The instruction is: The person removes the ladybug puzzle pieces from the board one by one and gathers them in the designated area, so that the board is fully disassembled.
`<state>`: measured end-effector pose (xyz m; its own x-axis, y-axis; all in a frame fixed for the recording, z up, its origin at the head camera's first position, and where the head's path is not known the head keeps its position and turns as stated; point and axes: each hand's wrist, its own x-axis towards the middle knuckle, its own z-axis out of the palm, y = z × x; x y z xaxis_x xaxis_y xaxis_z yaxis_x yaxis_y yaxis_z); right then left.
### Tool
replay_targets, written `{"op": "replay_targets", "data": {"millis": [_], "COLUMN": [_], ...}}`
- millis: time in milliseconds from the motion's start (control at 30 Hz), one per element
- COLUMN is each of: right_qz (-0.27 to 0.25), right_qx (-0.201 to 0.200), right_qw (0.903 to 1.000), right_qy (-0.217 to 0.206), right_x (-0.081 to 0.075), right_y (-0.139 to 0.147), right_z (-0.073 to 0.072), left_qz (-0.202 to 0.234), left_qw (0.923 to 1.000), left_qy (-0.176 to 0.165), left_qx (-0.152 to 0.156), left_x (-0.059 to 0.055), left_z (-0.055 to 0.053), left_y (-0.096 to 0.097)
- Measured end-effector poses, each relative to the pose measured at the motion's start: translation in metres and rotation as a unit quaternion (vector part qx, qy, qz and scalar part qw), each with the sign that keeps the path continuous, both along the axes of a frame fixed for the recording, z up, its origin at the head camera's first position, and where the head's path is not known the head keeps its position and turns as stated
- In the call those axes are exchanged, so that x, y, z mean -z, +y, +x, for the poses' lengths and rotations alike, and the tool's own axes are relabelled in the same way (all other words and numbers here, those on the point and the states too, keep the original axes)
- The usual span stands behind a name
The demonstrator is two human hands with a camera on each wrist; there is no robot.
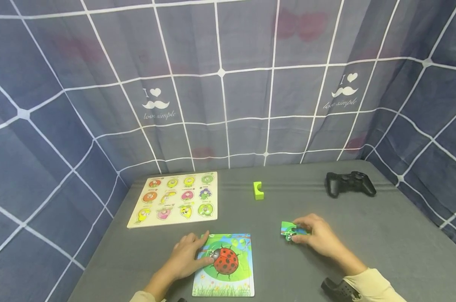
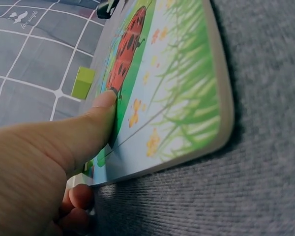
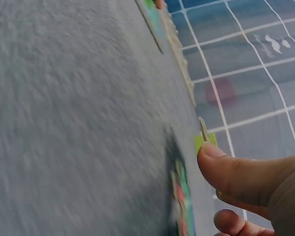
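Note:
A square ladybug jigsaw puzzle lies flat in front of me, with grass and flowers along its near edge. My left hand rests on its left side, thumb on the picture at the ladybug's head and index finger reaching to the far left corner. To the right, my right hand pinches a small green and blue puzzle piece between thumb and fingers. In the right wrist view that piece shows as a thin edge above the thumb. More colourful pieces lie below the hand, partly hidden from the head view.
A pale fruit puzzle board lies at the back left. A lime-green notched block stands at the back middle, and a black game controller at the back right. Tiled-pattern curtains enclose the grey table.

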<state>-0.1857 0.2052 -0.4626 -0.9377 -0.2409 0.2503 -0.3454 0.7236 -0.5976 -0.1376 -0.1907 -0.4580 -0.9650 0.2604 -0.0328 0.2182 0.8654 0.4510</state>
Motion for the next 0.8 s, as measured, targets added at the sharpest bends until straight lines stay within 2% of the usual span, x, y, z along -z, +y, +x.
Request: {"op": "replay_targets", "data": {"millis": [133,300,800], "right_qz": [0.029,0.048,0.057], "right_qx": [-0.017,-0.02,-0.035], "right_qw": [0.9987,0.9974,0.9977], "right_qy": [0.037,0.05,-0.002], "right_x": [0.008,0.013,0.005], "right_y": [-0.012,-0.023,-0.029], "right_z": [-0.001,-0.003,-0.001], "left_qz": [0.005,0.009,0.008], "left_qw": [1.0,0.9999,0.9999], "left_qy": [0.001,0.0,0.01], "left_qx": [-0.003,-0.006,-0.01], "left_x": [0.0,-0.001,0.002], "left_z": [0.001,0.001,0.001], "left_y": [0.0,0.0,0.0]}}
